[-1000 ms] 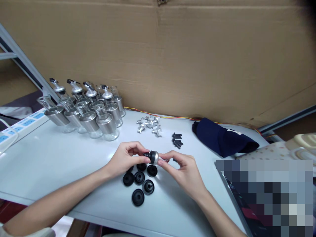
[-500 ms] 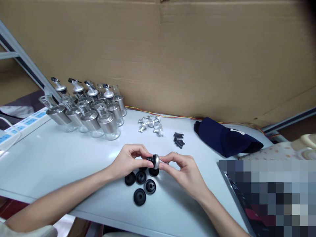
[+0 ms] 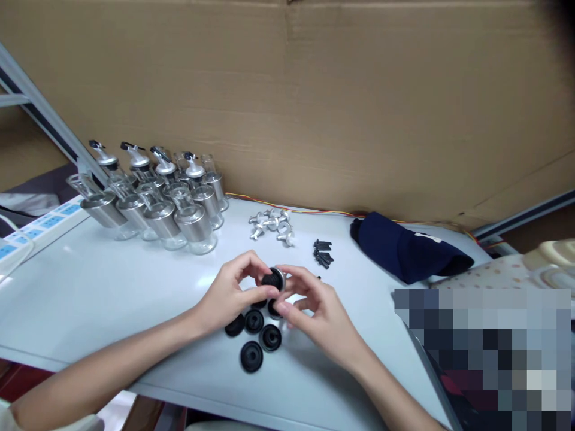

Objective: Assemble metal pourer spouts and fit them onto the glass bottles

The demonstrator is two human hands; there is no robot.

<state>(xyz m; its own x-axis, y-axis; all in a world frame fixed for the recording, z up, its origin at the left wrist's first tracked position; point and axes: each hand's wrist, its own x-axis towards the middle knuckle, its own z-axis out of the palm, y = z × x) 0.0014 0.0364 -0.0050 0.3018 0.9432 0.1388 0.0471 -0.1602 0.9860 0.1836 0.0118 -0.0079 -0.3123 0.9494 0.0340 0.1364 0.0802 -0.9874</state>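
Note:
Between my two hands is a bottle pourer (image 3: 272, 279), its black ribbed stopper turned toward me and a silver rim behind it. My left hand (image 3: 240, 288) pinches the stopper between thumb and fingers. The fingers of my right hand (image 3: 314, 308) curl round the silver rim, with the thumb just below; the spout is hidden. Under the hands lie several round black stoppers, among them one (image 3: 251, 357) nearest the table's front edge and another (image 3: 271, 337) beside it. Part of this group is covered by my fingers.
Glass bottles with metal sleeves (image 3: 196, 222) stand at the back left, several topped with pourers (image 3: 139, 158). Silver spouts (image 3: 273, 222) and small black pieces (image 3: 323, 254) lie mid-table. A navy cloth item (image 3: 399, 245) lies right; a power strip (image 3: 45, 224) runs along the left.
The pourer has tilted from sideways so that its black stopper faces me. My right hand has shifted from the spout to round the rim, its fingers spread wider.

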